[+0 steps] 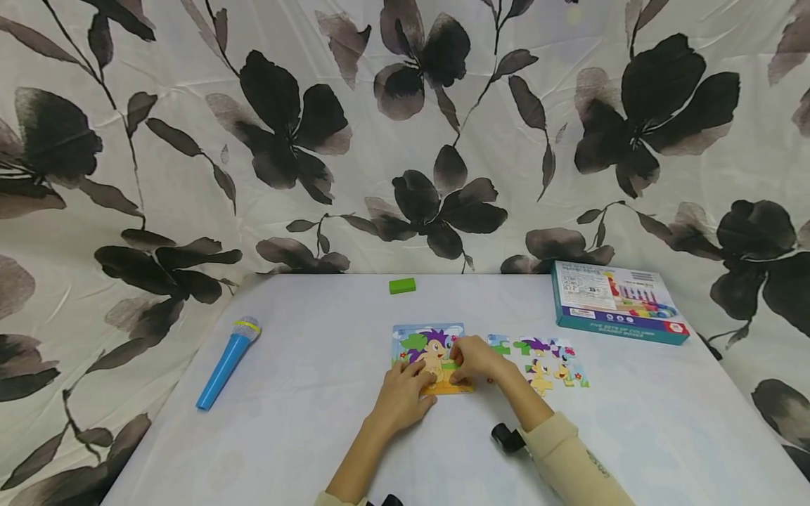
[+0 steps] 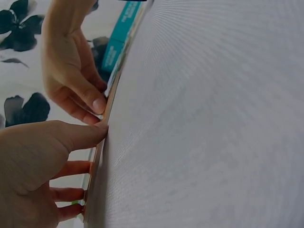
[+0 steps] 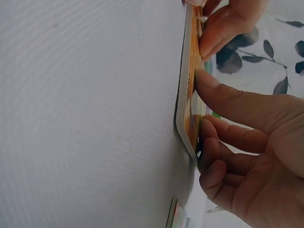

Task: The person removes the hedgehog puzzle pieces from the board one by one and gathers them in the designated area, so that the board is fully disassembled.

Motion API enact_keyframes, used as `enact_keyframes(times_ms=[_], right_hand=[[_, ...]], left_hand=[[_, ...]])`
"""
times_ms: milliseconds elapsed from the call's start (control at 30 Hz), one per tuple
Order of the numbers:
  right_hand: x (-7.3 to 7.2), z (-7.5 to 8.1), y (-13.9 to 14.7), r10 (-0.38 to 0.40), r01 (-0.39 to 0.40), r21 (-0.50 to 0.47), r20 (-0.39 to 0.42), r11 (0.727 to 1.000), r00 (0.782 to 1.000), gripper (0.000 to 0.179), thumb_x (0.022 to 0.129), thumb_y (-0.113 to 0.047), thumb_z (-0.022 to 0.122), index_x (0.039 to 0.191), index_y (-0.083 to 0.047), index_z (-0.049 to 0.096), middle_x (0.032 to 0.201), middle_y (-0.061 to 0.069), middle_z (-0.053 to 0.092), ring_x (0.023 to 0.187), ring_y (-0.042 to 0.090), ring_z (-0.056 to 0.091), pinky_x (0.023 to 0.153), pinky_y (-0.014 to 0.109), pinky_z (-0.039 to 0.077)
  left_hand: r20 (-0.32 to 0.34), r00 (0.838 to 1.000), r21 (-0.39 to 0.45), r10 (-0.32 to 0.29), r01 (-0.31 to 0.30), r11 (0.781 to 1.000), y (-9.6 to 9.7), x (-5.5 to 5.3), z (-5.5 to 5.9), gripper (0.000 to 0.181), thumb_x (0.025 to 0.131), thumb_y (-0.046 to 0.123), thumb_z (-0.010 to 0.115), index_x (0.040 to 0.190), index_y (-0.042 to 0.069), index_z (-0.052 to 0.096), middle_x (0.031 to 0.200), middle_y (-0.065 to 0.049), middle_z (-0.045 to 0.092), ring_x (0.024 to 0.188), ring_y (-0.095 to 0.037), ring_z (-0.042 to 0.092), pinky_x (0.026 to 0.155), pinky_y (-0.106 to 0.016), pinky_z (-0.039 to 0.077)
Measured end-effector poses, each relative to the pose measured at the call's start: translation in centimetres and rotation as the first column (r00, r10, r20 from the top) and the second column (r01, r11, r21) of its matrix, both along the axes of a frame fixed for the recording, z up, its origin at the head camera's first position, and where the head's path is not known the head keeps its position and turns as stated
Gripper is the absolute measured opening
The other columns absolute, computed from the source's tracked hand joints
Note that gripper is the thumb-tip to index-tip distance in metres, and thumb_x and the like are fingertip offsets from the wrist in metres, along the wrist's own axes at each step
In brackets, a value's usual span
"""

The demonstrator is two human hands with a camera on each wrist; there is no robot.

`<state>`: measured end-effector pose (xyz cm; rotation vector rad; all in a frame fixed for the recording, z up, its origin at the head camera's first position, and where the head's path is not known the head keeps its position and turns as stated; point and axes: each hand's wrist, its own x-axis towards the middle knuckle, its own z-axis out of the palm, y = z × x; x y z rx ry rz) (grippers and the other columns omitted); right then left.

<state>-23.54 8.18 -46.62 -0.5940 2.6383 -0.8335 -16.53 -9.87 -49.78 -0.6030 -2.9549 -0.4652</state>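
Observation:
A jigsaw board (image 1: 410, 334) with a purple-haired cartoon hedgehog lies flat on the table. Across its near left part my left hand (image 1: 400, 399) rests with fingers spread on the picture, its thumb at the near edge. My right hand (image 1: 479, 358) bends over the board's right side. In the right wrist view, its thumb and curled fingers pinch a puzzle piece (image 3: 195, 105) at the board's surface; the fingers hide most of that piece. Loose puzzle pieces (image 1: 541, 381) lie just right of the board, partly behind the right forearm.
A blue toy microphone (image 1: 228, 362) lies at the left. The green block (image 1: 402, 286) sits near the back edge. At the back right is a teal-edged box (image 1: 620, 302). Floral cloth (image 1: 354, 140) hangs behind the white table (image 1: 304, 422).

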Motion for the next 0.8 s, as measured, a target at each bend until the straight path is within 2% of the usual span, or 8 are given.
enact_keyframes(times_ms=[433,667,800], right_hand=[[-0.08,0.01,0.11,0.001,-0.001,-0.003,0.021,1.0,1.0,0.036,0.068,-0.011,0.084,0.092,0.0,0.059,0.08,0.006,0.056,0.072,0.014,0.049,0.067,0.028,0.046],[0.18,-0.13,0.41,0.007,-0.007,-0.073,0.0,0.997,1.0,0.036,0.068,-0.008,0.083,0.091,0.0,0.057,0.077,0.007,0.056,0.068,0.014,0.047,0.063,0.025,0.043],[0.52,-0.31,0.62,-0.007,0.003,-0.106,-0.033,0.994,0.999,0.04,0.067,-0.009,0.084,0.096,0.002,0.058,0.076,0.006,0.057,0.067,0.013,0.049,0.062,0.026,0.044]], left_hand=[[-0.009,1.0,0.009,-0.003,0.003,1.0,0.0,0.03,-0.12,0.031,0.082,0.034,0.07,0.108,0.017,0.069,0.129,-0.01,0.057,0.11,-0.031,0.048,0.093,-0.047,0.041],[-0.001,1.0,0.016,0.002,-0.002,1.0,-0.06,0.1,-0.15,0.032,0.082,0.033,0.07,0.109,0.017,0.069,0.13,-0.009,0.056,0.109,-0.03,0.047,0.093,-0.046,0.04],[-0.005,1.0,0.026,-0.003,0.003,1.0,-0.09,0.08,-0.24,0.031,0.081,0.032,0.07,0.108,0.016,0.069,0.129,-0.01,0.057,0.109,-0.03,0.048,0.091,-0.047,0.04]])
